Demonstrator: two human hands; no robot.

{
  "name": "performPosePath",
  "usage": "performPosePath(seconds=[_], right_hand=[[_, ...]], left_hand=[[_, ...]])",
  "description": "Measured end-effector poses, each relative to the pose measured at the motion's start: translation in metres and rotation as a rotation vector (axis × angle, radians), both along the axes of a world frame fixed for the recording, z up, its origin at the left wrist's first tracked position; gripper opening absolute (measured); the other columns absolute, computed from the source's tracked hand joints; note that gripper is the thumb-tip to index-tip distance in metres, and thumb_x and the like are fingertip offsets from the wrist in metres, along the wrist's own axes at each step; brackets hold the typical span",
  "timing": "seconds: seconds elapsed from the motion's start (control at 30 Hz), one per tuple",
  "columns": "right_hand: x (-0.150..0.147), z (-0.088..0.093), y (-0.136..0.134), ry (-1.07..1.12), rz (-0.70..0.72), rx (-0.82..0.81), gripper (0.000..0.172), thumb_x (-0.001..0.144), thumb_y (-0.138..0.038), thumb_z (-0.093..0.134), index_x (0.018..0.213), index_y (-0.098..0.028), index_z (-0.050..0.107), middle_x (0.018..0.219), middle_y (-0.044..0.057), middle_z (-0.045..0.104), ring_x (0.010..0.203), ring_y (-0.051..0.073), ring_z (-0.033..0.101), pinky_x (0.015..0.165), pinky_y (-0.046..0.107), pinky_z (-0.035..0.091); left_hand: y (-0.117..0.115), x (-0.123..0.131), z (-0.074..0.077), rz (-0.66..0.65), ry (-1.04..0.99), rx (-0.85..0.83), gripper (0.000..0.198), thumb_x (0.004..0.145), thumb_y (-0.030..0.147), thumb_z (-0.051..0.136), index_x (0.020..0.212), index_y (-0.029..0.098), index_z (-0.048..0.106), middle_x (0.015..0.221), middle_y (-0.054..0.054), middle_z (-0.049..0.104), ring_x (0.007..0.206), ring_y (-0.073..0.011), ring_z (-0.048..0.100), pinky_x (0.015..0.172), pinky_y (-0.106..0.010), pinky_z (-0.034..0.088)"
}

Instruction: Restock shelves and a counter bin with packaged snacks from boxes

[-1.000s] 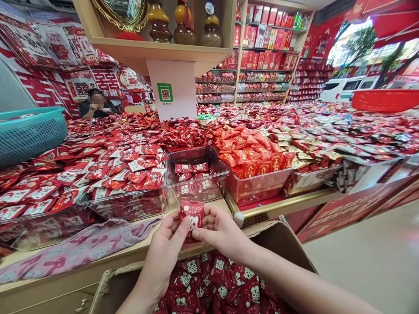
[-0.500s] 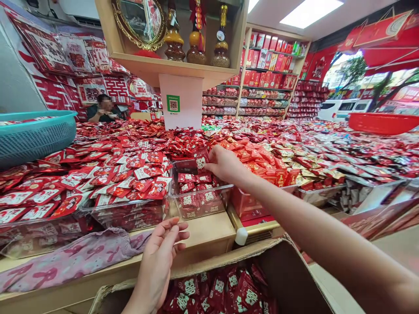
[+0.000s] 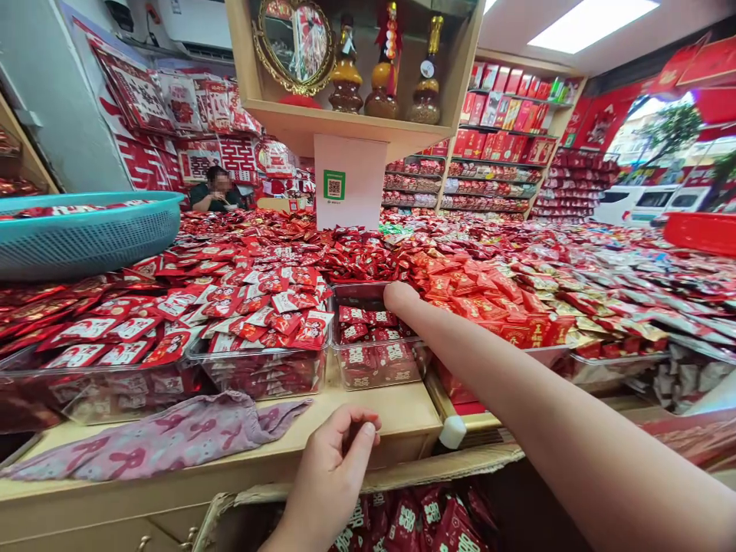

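My right hand (image 3: 401,297) reaches into the back right corner of a clear plastic bin (image 3: 376,368); its fingers are hidden below the wrist. Dark red packets (image 3: 371,326) with pale characters lie in that bin. My left hand (image 3: 339,460) hovers over the front edge of the wooden counter (image 3: 396,410), thumb and fingers curled toward each other, and whether anything sits between them is too unclear to tell. Below it, an open cardboard box (image 3: 448,465) holds more dark red packets (image 3: 402,521).
Other bins of red and white packets (image 3: 264,307) flank this one. A pink cloth (image 3: 166,437) lies at the left, below a teal basket (image 3: 92,238). A display cabinet (image 3: 350,126) overhangs the counter. A person (image 3: 215,192) sits at the back left.
My right hand has gone down into the bin, and the packet it held is out of sight. My left hand's fingers have curled in more. The view has shifted left.
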State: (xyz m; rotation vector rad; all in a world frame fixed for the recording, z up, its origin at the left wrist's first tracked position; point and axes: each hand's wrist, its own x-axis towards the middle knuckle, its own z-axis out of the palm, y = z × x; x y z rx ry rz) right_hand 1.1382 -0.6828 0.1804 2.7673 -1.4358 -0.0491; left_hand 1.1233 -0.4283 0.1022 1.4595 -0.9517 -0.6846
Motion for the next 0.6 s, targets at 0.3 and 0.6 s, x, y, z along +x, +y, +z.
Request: performPosePath(seconds=[0.3, 0.6], right_hand=[[-0.002, -0.008, 0.001, 0.066, -0.006, -0.010, 0.028, 0.082, -0.021, 0.048, 0.105, -0.009, 0.057, 0.111, 0.015, 0.056, 0.103, 0.024, 0.052, 0.082, 0.041, 0.044], [-0.072, 0.037, 0.081, -0.328, 0.426, -0.001, 0.026, 0.069, -0.038, 0.057, 0.078, -0.016, 0.067, 0.077, 0.009, 0.066, 0.072, 0.017, 0.059, 0.065, 0.026, 0.043]], left_hand=[[0.005, -0.001, -0.005, -0.060, -0.074, 0.027, 0.016, 0.079, 0.030, 0.049, 0.084, 0.020, 0.060, 0.077, -0.003, 0.063, 0.075, -0.0176, 0.058, 0.070, -0.027, 0.044], [0.001, 0.001, 0.001, -0.033, 0.122, 0.003, 0.017, 0.075, 0.033, 0.054, 0.082, 0.019, 0.061, 0.079, -0.003, 0.062, 0.073, -0.0164, 0.058, 0.069, -0.027, 0.045]])
